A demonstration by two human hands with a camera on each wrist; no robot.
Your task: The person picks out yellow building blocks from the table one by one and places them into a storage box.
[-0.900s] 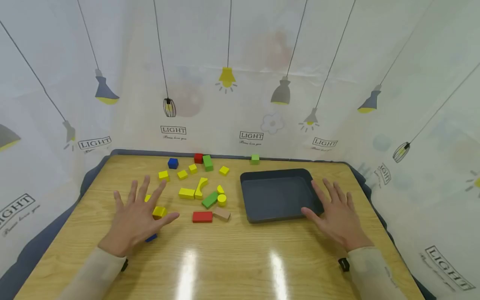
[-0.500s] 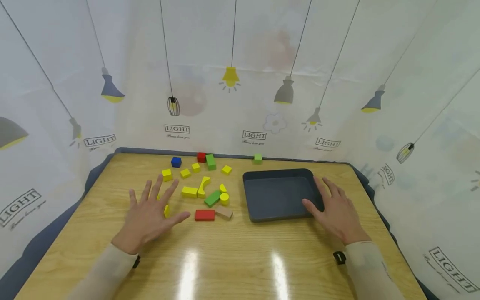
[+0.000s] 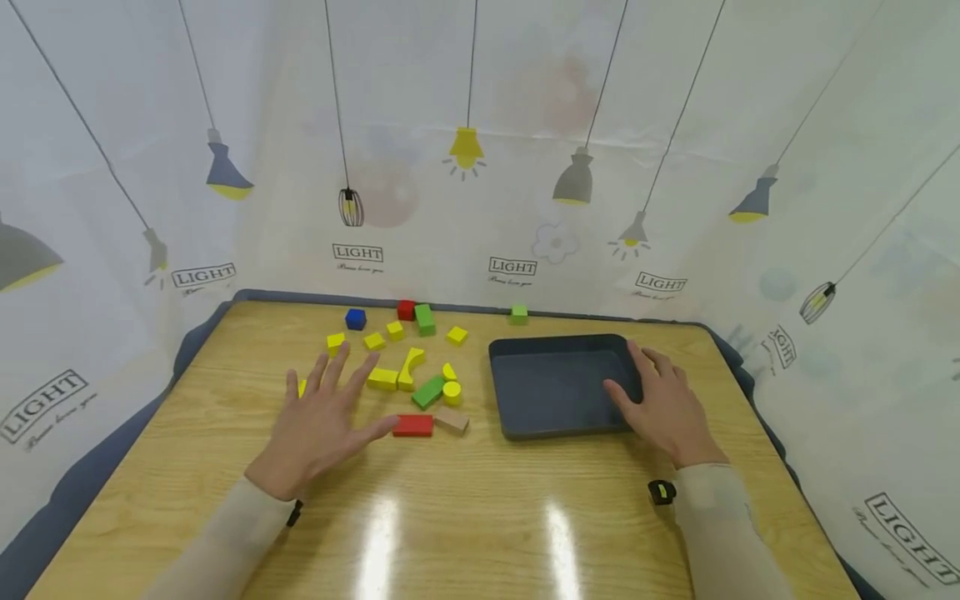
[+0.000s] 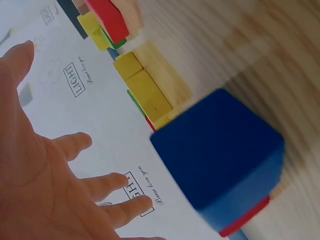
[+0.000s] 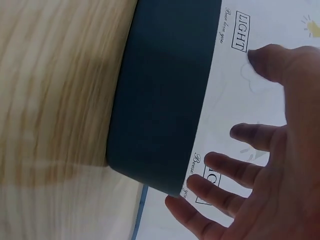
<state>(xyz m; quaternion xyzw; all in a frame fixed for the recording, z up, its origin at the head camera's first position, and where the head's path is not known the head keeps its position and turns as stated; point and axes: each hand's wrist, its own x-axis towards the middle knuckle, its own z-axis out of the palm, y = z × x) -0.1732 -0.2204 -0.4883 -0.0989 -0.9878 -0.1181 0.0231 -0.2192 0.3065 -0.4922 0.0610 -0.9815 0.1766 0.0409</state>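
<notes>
My left hand (image 3: 318,429) hovers palm down over the left part of the wooden table, fingers spread, holding nothing. Below it in the left wrist view lies a blue block (image 4: 217,150), hidden by the hand and sleeve in the head view. The left thumb tip overlaps the end of a red block (image 3: 412,426) in the head view. At the tray's right side is my right hand (image 3: 667,412), its fingers loosely spread over the rim and gripping nothing. The dark rectangular tray (image 3: 558,429) has nothing in it. Its side wall (image 5: 160,95) fills the right wrist view's middle.
Beside the red block lies a plain wood block (image 3: 452,421). Between hand and tray are a green block (image 3: 429,392), a yellow cylinder (image 3: 452,393) and a yellow arch (image 3: 410,370). Farther back stand a blue block (image 3: 356,319) and a light green block (image 3: 518,315). A printed curtain surrounds the table.
My left hand has moved right, toward the red block. The right hand has shifted left, closer over the tray's right rim. The head view has drifted slightly; the blocks lie as before.
</notes>
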